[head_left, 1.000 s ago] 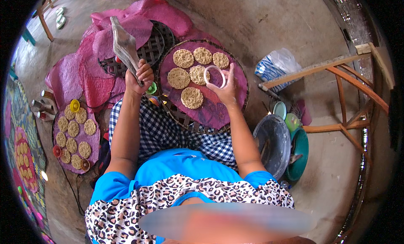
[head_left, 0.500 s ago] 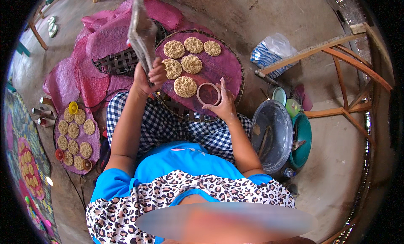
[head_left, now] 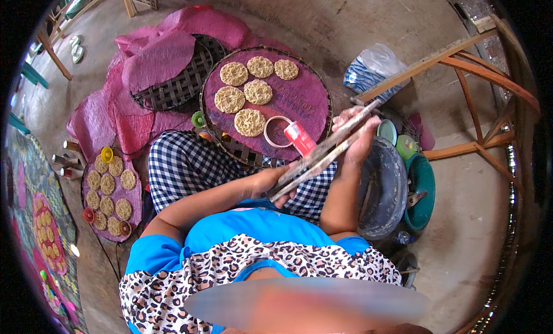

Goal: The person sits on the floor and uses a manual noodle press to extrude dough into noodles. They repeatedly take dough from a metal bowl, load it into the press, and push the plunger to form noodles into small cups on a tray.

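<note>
Both my hands hold a wooden hand press, two long bars lying slantwise over my lap, with a red-and-white cylinder sticking out from its middle. My left hand is closed round the lower left end. At the upper right end my right hand grips the bars. Just beyond the cylinder, a pale ring lies on the pink sheet covering a round woven tray. Several round nests of pale noodle-like strands, one nearest the ring, rest on that sheet.
To my left, a smaller pink sheet bears more noodle rounds and a yellow cup. A dark woven basket stands at the far left. On my right are a grey basin, a green basin and a wooden frame.
The press has swung from upright at the left down to a slant across my lap. My right hand has let go of the ring and taken hold of the press.
</note>
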`<action>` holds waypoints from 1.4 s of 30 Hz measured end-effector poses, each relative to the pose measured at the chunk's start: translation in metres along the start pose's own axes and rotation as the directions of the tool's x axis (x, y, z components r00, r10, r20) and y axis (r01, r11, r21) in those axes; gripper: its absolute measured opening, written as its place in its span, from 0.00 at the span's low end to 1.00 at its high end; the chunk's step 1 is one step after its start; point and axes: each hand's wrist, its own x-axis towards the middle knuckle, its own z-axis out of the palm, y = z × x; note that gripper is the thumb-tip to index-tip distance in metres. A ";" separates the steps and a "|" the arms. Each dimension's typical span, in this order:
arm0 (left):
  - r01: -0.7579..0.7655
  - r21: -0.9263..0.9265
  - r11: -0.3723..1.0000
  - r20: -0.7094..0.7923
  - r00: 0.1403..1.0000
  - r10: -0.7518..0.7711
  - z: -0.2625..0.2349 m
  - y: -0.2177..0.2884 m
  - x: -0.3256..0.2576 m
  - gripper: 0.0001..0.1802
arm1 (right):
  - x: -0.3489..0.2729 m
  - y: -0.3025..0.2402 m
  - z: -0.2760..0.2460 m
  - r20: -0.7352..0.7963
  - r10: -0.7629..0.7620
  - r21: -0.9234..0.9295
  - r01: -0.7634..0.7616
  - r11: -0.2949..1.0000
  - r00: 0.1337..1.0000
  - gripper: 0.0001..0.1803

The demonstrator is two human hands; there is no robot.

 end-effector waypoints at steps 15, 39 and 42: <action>-0.684 0.297 0.666 -0.666 0.351 0.658 -0.050 0.012 -0.053 0.31 | -0.029 -0.041 -0.097 -0.212 -0.448 -0.470 0.311 0.826 0.869 0.14; 0.723 0.653 -0.224 -0.221 0.465 0.857 -0.085 0.137 0.016 0.41 | -0.038 -0.028 -0.133 -0.393 -0.330 -0.353 0.191 0.916 0.858 0.28; 0.758 0.619 -0.206 -0.299 0.470 0.830 -0.093 0.139 0.017 0.40 | -0.038 -0.029 -0.138 -0.444 -0.310 -0.330 0.168 0.929 0.841 0.29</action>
